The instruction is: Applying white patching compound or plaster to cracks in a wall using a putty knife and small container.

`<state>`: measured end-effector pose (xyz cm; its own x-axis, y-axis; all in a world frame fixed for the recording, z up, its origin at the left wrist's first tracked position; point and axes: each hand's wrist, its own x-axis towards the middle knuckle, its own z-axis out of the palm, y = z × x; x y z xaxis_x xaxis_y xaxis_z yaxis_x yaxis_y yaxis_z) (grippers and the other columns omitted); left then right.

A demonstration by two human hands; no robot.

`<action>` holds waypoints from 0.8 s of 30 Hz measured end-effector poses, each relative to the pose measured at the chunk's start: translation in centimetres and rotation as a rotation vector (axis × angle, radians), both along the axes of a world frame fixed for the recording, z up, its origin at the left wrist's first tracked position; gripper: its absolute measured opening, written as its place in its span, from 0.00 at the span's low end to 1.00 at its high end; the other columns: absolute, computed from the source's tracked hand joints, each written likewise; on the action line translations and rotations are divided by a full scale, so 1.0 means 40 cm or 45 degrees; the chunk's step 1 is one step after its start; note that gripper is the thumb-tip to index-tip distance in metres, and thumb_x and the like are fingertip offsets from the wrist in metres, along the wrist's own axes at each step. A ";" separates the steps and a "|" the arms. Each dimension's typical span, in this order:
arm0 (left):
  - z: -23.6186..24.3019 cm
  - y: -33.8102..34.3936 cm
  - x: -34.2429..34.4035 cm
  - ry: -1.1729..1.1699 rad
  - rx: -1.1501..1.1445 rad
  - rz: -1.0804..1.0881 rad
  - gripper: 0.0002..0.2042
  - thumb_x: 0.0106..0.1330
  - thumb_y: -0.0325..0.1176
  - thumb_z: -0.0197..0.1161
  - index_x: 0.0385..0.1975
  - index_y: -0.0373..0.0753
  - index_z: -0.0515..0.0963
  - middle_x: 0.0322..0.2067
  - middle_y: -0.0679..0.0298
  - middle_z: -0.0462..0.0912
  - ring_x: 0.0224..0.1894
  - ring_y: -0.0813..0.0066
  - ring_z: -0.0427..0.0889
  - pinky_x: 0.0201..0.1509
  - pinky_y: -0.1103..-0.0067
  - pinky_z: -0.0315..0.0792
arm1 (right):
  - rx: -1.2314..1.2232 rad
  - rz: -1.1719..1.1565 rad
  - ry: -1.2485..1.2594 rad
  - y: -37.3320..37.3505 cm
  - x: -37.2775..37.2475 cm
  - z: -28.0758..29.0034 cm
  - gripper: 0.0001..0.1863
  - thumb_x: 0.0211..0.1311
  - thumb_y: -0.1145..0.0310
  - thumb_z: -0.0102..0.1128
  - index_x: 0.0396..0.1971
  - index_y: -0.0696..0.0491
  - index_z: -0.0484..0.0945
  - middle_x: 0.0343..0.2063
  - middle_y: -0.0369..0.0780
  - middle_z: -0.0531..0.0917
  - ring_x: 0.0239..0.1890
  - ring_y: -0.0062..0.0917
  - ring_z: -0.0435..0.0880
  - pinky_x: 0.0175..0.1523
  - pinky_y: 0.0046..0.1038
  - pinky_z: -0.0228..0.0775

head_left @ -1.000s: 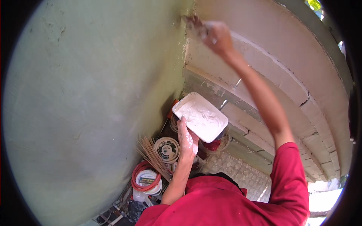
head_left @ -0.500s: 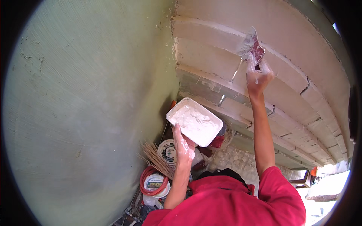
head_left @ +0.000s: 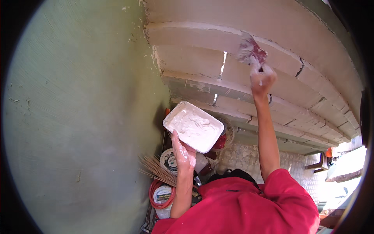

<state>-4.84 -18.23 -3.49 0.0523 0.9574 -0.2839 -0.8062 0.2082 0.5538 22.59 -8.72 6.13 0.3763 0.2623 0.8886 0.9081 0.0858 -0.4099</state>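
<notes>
My left hand point(head_left: 184, 154) is closed on the near-left side of a white rectangular tub point(head_left: 214, 139), thumb up along its edge. White paste point(head_left: 194, 124) fills the tub, its surface ridged. Up and to the right, my right hand point(head_left: 263, 79) grips a putty knife point(head_left: 252, 51) with a reddish handle, its blade smeared white and slightly blurred. The blade is over a long pale seam on the tan block wall point(head_left: 187, 60); whether it touches cannot be told. White smears mark both hands.
A green plastered wall point(head_left: 78, 109) rises on my left, meeting the block wall at a corner. Below the tub are thin sticks point(head_left: 157, 170), a round lidded bucket point(head_left: 168, 160) and a red hose coil point(head_left: 153, 197). A wooden stool point(head_left: 319, 163) stands far right on the tiled floor point(head_left: 243, 160).
The view has shifted, so the wall corner sits further left. My right hand with the putty knife has moved a little left along the block wall. My left hand still holds the tub.
</notes>
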 end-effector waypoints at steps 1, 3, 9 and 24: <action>-0.002 0.000 -0.002 0.001 -0.001 0.005 0.30 0.73 0.52 0.51 0.67 0.37 0.62 0.65 0.60 0.69 0.66 0.64 0.68 0.71 0.67 0.61 | 0.119 -0.011 -0.069 -0.014 0.004 0.009 0.06 0.56 0.70 0.69 0.26 0.57 0.85 0.16 0.46 0.80 0.16 0.31 0.78 0.24 0.33 0.66; 0.001 -0.003 0.014 0.016 -0.019 -0.003 0.30 0.73 0.52 0.51 0.67 0.37 0.62 0.65 0.60 0.69 0.66 0.64 0.68 0.71 0.67 0.60 | 0.111 0.104 -0.042 -0.014 -0.024 0.032 0.07 0.56 0.69 0.67 0.25 0.57 0.83 0.17 0.46 0.80 0.17 0.34 0.79 0.25 0.35 0.67; 0.005 -0.010 0.055 0.003 -0.009 -0.061 0.30 0.73 0.52 0.51 0.68 0.38 0.61 0.66 0.60 0.68 0.67 0.64 0.67 0.71 0.65 0.61 | 0.015 0.235 -0.093 0.101 -0.032 0.035 0.09 0.55 0.66 0.66 0.22 0.56 0.82 0.16 0.46 0.79 0.19 0.40 0.79 0.26 0.36 0.67; 0.005 -0.049 0.127 0.065 -0.007 -0.134 0.30 0.74 0.52 0.48 0.69 0.39 0.60 0.67 0.60 0.66 0.68 0.63 0.66 0.71 0.65 0.60 | -0.049 0.290 0.009 0.029 0.003 -0.001 0.05 0.55 0.72 0.66 0.30 0.57 0.85 0.18 0.47 0.81 0.17 0.34 0.79 0.25 0.33 0.67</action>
